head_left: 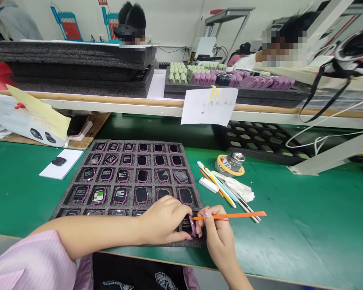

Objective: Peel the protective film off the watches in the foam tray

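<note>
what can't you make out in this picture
All in the head view:
Foam tray: its near row is partly covered by the left forearm and left hand.
Watch: the left hand's fingers cover parts of its edge.
Orange stick: the right hand hides part; whether its tip touches the watch is unclear.
Paper sign: writing too small and blurred.
Right forearm: cut off by the bottom edge.

Shelf sign [210, 114], probably handwritten
</note>
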### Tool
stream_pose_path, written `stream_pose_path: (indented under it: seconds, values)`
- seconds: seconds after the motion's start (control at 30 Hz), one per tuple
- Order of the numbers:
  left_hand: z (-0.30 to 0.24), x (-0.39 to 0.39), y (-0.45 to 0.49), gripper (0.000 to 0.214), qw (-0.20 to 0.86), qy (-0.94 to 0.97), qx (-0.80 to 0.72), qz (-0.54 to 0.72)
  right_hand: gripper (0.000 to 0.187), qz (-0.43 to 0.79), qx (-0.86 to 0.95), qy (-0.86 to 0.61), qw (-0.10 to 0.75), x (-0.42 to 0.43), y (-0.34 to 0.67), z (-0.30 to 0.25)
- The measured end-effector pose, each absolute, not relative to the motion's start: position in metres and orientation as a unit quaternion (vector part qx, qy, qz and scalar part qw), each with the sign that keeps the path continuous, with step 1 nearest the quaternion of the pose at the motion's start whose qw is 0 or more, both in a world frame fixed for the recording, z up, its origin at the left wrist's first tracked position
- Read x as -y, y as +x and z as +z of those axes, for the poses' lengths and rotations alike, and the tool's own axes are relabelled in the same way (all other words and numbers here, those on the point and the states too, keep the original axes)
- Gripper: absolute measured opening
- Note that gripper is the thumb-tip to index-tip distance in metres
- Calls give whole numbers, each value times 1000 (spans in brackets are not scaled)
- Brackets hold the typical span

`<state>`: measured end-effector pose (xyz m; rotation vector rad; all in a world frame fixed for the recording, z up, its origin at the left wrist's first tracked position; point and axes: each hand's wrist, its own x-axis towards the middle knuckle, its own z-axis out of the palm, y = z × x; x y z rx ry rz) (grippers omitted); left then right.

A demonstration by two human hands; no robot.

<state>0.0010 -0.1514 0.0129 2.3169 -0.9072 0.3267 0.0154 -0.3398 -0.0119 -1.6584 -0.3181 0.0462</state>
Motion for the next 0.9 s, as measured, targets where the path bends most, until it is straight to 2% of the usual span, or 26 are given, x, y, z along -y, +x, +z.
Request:
stream_pose_path:
  seconds: [0.13,0.3,0.5,0.63,0.77,0.9]
  values:
    - [12,152,1,55,323,881,323,123,28,10,150,-746,649,340,15,-12]
    - [20,150,2,63,322,889,312,91,28,-27,185,-791,583,342,19,-6]
    - [34,129,-18,44,236,914,319,83,25,-50,177,-789,586,348,18,-1]
    - [36,112,-40,29,279,918,279,45,18,-91,180,-777,597,338,9,7]
    - [30,104,-48,25,310,907,275,83,17,-8,235,-747,622,314,2,14]
    - [23,105,-47,16,336,893,279,105,23,34,239,-755,610,295,2,11]
